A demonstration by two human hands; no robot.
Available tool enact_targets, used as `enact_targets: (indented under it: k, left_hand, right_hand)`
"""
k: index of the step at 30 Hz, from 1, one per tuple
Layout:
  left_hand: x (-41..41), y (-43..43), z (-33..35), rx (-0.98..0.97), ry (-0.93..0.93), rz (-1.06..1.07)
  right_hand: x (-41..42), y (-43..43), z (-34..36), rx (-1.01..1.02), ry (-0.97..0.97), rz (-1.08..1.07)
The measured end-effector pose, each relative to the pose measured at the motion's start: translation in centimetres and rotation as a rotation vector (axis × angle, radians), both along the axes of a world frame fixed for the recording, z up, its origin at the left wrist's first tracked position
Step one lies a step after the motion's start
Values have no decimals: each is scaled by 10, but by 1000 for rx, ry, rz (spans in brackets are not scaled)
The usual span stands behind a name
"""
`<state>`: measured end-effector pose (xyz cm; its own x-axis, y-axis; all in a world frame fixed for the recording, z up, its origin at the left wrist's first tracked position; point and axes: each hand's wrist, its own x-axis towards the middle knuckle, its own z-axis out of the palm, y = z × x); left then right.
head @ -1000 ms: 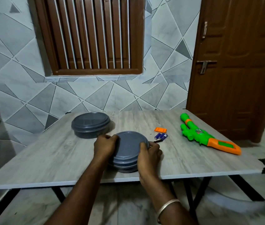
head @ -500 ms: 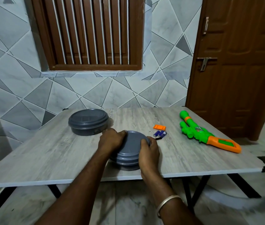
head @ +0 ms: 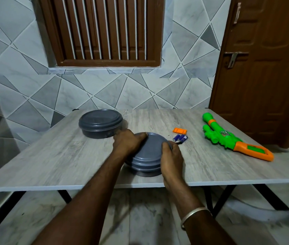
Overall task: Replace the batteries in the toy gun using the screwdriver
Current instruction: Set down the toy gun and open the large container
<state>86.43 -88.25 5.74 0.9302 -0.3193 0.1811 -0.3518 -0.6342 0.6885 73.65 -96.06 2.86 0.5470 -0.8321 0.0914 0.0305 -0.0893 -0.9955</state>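
Note:
A green and orange toy gun (head: 228,137) lies on the right side of the grey table (head: 51,156). Left of it sit a small orange cover (head: 180,131) and a few blue batteries (head: 180,138). A dark tip (head: 178,142), perhaps the screwdriver, shows just past my right hand (head: 171,159). Both hands grip a grey lidded round container (head: 149,156) near the table's front edge, my left hand (head: 127,143) on its far left rim and the right one on its right side.
A second grey lidded container (head: 100,123) stands behind and to the left. A tiled wall with a brown shuttered window (head: 103,30) runs along the back. A brown door (head: 264,68) is at the right. The table has black legs over a marble floor.
My left hand has slid from the near left side of the container to its far left rim. The view has tilted slightly. Gun, batteries and cover have stayed put.

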Motion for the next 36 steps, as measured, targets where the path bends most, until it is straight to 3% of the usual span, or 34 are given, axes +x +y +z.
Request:
enact_targets:
  k: [25, 29, 36]
  left_hand:
    - [-7, -4, 16, -83, -89, 50]
    - [-2, 0, 15, -184, -44, 31]
    - [-12, -3, 16, -473, 44, -26]
  right_hand:
    - [4, -1, 0, 110, -83, -70]
    - [6, -4, 0, 360, -241, 13]
    - [1, -6, 1, 393, -395, 24]
